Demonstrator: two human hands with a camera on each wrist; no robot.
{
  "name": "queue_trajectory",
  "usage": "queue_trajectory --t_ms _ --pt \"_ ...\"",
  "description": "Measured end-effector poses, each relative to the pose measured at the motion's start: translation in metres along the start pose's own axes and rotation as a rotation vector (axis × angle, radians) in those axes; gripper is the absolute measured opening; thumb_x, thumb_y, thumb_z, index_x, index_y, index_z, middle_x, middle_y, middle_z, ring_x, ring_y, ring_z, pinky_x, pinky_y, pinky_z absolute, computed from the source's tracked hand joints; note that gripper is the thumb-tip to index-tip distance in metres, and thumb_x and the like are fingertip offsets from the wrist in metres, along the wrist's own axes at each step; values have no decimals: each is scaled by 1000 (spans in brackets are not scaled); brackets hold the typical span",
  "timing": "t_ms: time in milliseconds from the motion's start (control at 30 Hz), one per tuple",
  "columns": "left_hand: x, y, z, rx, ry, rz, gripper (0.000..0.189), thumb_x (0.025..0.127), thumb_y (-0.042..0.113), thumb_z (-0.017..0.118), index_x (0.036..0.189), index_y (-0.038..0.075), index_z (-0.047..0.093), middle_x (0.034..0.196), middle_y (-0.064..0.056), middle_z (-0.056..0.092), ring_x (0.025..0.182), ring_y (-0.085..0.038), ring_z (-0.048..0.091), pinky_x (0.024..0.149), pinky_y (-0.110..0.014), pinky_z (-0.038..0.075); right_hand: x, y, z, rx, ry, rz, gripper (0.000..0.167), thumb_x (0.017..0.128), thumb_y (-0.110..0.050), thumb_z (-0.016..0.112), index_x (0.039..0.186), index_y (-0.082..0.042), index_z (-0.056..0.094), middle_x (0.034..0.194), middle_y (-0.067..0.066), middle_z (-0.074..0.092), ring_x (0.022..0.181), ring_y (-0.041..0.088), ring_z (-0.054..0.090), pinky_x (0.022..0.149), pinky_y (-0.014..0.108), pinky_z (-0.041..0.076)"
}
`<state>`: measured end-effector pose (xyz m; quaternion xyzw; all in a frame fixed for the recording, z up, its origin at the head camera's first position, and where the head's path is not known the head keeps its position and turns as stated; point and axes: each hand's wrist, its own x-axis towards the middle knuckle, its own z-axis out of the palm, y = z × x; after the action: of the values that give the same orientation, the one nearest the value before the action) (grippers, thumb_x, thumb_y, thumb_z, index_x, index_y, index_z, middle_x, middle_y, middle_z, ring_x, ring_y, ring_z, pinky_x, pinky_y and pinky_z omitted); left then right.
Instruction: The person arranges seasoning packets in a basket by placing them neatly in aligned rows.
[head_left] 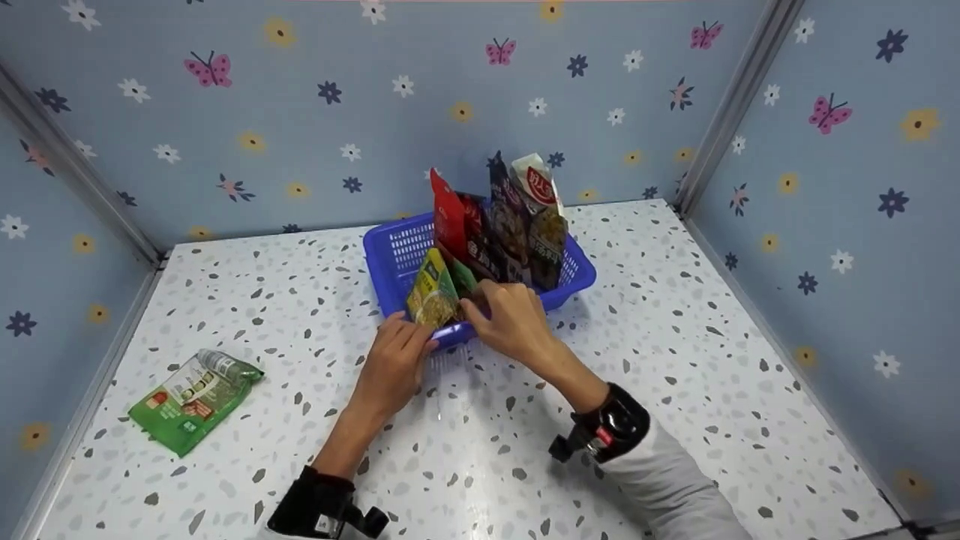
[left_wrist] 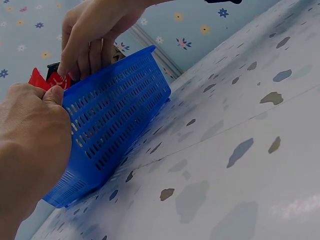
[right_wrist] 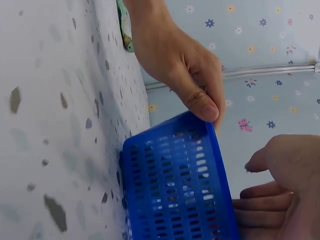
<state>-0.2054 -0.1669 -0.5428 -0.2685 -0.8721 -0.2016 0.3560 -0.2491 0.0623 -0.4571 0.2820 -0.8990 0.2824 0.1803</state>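
Note:
A blue plastic basket (head_left: 380, 271) with slotted walls stands near the back wall, several food packets inside. My left hand (head_left: 391, 365) grips the rim at its front left corner, thumb outside. My right hand (head_left: 514, 321) reaches over the front rim, its fingers dipping into the basket. In the right wrist view, the right thumb (right_wrist: 257, 161) stands apart from the fingers and nothing shows between them; the basket hides the fingertips. Beside that hand are a yellow packet (head_left: 433, 289) and a green packet (head_left: 463, 279). Behind them stand a red packet (head_left: 448, 217) and a dark packet (head_left: 511, 225).
A green packet with a clear window (head_left: 196, 401) lies on the speckled table (head_left: 315, 277) at the left. At the basket's right end stands a packet with a white top (head_left: 538, 184). Flowered panels (head_left: 465, 90) enclose the back and both sides.

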Motion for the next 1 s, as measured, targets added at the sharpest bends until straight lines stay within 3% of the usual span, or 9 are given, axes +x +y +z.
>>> queue_trajectory --t_ms 100,200,367,667,1000 --pt "-1 1 -1 -7 -1 -9 18 107 11 76 121 0 77 102 -13 78 103 -32 72 124 -52 53 -9 11 -4 37 1 -114 22 108 -22 77 108 -1 80 96 15 83 82 30 79 75 44 66" --pt "-1 2 -3 -10 -14 -22 20 108 11 75 123 -1 78 103 -13 79 104 -32 72 125 -52 52 -16 23 -6 37 -8 -228 24 107 -23 79 114 0 81 110 15 84 102 32 79 93 47 66" --pt "-2 2 -4 -9 -24 -34 21 108 11 75 124 -1 78 104 -13 79 104 -31 72 125 -51 52 -22 37 -1 -33 -22 -359 33 106 -31 80 123 -3 79 120 12 82 113 30 74 103 47 62" --pt "0 2 -2 -2 -27 -35 18 108 12 75 123 0 77 104 -13 78 106 -31 71 126 -51 51 -26 50 9 -107 -68 -395 43 109 -41 75 134 -6 75 131 10 80 123 29 72 112 47 57" --pt "0 0 -1 8 9 -4 20 106 9 77 122 -2 79 102 -12 78 101 -30 72 122 -52 54 -28 55 20 -125 -24 -401 26 115 -28 68 129 -8 78 120 9 82 110 28 75 99 49 62"
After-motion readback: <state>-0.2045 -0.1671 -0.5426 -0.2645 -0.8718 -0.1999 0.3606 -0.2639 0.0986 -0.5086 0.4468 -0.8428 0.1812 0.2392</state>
